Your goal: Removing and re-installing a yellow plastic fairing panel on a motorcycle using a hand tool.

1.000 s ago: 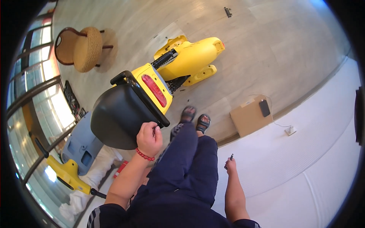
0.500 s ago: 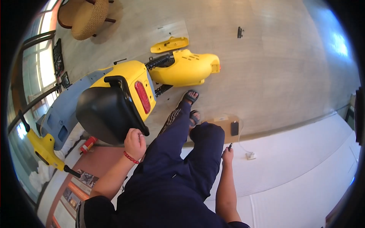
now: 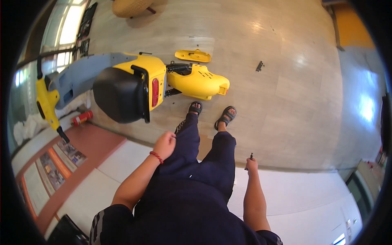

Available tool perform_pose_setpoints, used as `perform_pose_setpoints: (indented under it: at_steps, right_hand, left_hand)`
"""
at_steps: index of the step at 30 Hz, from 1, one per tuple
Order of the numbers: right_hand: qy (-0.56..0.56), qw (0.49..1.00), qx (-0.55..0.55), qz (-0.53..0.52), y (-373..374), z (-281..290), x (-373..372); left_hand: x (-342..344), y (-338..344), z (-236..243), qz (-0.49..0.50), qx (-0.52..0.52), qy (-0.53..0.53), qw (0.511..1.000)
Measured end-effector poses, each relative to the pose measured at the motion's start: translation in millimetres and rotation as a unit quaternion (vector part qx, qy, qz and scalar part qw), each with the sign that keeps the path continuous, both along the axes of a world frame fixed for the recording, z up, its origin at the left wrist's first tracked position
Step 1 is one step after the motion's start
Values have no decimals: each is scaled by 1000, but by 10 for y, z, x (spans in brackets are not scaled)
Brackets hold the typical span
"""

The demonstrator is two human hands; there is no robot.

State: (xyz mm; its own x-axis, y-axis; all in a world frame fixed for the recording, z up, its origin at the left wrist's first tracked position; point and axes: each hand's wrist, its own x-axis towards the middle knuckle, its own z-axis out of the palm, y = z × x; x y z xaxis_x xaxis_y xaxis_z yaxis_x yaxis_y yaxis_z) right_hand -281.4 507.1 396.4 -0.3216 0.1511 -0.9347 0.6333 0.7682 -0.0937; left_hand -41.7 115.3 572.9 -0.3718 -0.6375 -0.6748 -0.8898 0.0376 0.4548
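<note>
My left hand (image 3: 165, 145), with a red bead bracelet at its wrist, hangs with its fingers curled in. It is closest to the seat of a yellow scooter (image 3: 149, 67), but apart from it; whether it holds something small is hidden. Low on the right, my right hand (image 3: 251, 164) is closed around a slim black tool (image 3: 251, 156) whose tip sticks out above the fingers. Its exact kind is too small to tell. The scooter, with a black seat (image 3: 118, 96) and a yellow rear fender (image 3: 200, 82), stands ahead to the left.
A loose yellow cover (image 3: 193, 55) lies on the floor beyond the fender. Further right lies a small black part (image 3: 259, 65). Beside the scooter's handlebar is a red fire extinguisher (image 3: 82, 118). Black cases (image 3: 86, 22) and a woven chair (image 3: 130, 7) are at the far left.
My left hand has come away from the scooter's seat. My feet have moved apart, the right one stepping out to the right, and the view has shifted. The black tool stays in my right hand.
</note>
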Motion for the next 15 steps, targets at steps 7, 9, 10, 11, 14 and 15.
perform_pose_setpoints:
  at_steps: [7,9,10,11,14,15]
  right_hand:
    - [21,990,5,141,-214,300,-1413]
    - [36,984,-14,173,-603,351,-1653]
    - [42,980,-34,193,-837,393,-1752]
    - [48,978,-53,198,-1079,423,-1828]
    - [65,962,-80,251,-1872,488,-1957]
    - [80,958,-94,260,-2157,524,-1911]
  left_hand:
    - [-203,335,39,-50,32,30,998]
    - [-184,316,-61,-9,44,48,998]
    - [-195,302,-87,3,44,53,998]
    - [-214,259,-124,-14,45,34,998]
    - [-253,105,-267,-27,39,21,999]
    - [-237,63,-316,-32,27,19,999]
